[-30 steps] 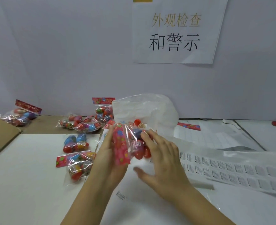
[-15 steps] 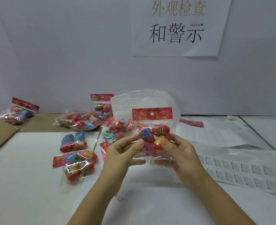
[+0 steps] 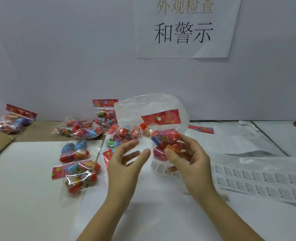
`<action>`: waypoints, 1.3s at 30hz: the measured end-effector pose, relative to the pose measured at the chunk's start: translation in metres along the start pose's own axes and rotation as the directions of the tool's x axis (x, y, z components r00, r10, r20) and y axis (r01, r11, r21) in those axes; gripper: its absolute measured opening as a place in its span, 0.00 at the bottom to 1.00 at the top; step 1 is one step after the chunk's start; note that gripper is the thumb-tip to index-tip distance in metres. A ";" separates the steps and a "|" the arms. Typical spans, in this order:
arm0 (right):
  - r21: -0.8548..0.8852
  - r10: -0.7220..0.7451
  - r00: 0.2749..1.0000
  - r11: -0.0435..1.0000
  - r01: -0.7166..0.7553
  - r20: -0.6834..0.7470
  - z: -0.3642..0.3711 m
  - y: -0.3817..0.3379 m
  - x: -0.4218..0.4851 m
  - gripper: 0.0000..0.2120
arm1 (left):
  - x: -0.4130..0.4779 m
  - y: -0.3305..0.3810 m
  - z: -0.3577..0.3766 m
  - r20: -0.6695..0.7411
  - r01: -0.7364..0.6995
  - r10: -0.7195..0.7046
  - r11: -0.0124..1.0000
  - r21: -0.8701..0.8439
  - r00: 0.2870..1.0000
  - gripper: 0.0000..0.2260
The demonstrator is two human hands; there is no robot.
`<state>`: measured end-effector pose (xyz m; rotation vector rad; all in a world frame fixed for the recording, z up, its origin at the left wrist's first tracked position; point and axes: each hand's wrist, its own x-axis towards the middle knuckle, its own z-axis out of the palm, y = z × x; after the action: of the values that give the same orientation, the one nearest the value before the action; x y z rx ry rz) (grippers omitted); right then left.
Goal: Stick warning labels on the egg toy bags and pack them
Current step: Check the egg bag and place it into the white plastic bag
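The main risk from here is a slip. The right hand (image 3: pixel 192 164) alone carries the egg toy bag (image 3: pixel 166 136) just right of frame centre, its grip closed around the eggs through slick film, thumb in front and fingers behind. The left hand (image 3: pixel 124 166) hovers beside it at centre with fingers loosely spread, holding nothing. The round eggs could shift under that one-handed pinch, and the bag could tip or drop among the others. A white warning label (image 3: pixel 161 169) shows on the film at the bag's lower end, close to the right palm; if the fingers drag across it, I judge an edge could lift or crease. Mixing is a further hazard, since labelled and unlabelled bags look much alike. The held bag contains several red and pink eggs under a red header card (image 3: pixel 161 118). Behind it stands a larger clear bag (image 3: pixel 143 108), its contents not distinguishable. Left of centre, more small bags (image 3: pixel 77 174) of red, blue and yellow eggs lie on the surface (image 3: pixel 22 171), and a sheet of labels (image 3: pixel 258 180) lies at lower right.
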<state>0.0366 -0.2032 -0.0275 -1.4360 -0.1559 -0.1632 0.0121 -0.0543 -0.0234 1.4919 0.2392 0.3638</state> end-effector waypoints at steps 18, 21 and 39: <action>-0.300 -0.312 0.950 0.904 0.305 0.028 -0.001 0.001 -0.009 0.20 | 0.002 0.012 -0.003 0.213 0.194 -0.110 0.882 -0.429 0.971 0.19; -0.194 -0.181 0.982 0.963 0.187 0.046 -0.006 -0.001 -0.002 0.20 | 0.001 0.015 -0.003 0.228 0.194 -0.099 0.876 -0.441 0.969 0.23; -0.198 -0.138 0.988 0.969 0.149 0.072 -0.003 -0.010 -0.003 0.07 | -0.002 0.011 -0.001 0.289 0.179 -0.093 0.941 -0.286 0.953 0.12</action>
<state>0.0316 -0.2070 -0.0191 -1.6341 -0.2984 -0.2623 0.0092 -0.0533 -0.0128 1.1899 0.0610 0.0744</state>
